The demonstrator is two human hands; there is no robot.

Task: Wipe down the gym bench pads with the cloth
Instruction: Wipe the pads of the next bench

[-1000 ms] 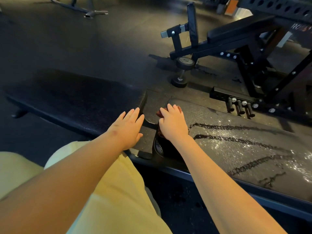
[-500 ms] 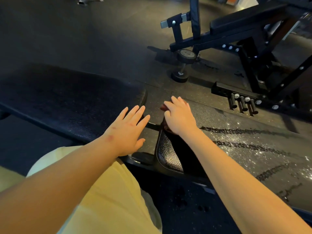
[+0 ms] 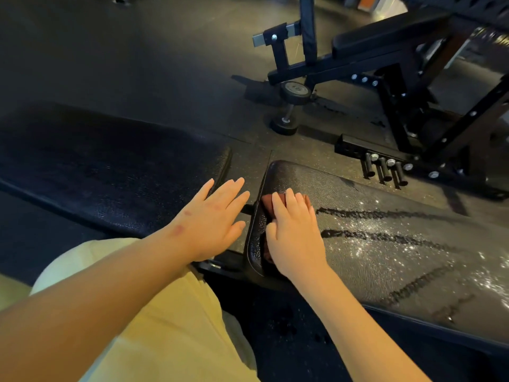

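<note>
Reddish cloth (image 3: 267, 202) on wet black pad (image 3: 399, 257)

Left hand (image 3: 212, 219) flat, fingers (image 3: 234, 187) spread, right hand (image 3: 294, 235) palm down, fingers extended

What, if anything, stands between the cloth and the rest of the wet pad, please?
Nothing visible does: the right hand presses the cloth at the end of the wet pad, and only wet streaks lie beyond.

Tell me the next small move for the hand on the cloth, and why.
Probably sweep the right hand and the cloth rightward along the right pad: the cloth sits at that pad's end by the gap, while shiny droplets and dark streaks cover the surface beyond it.
</note>
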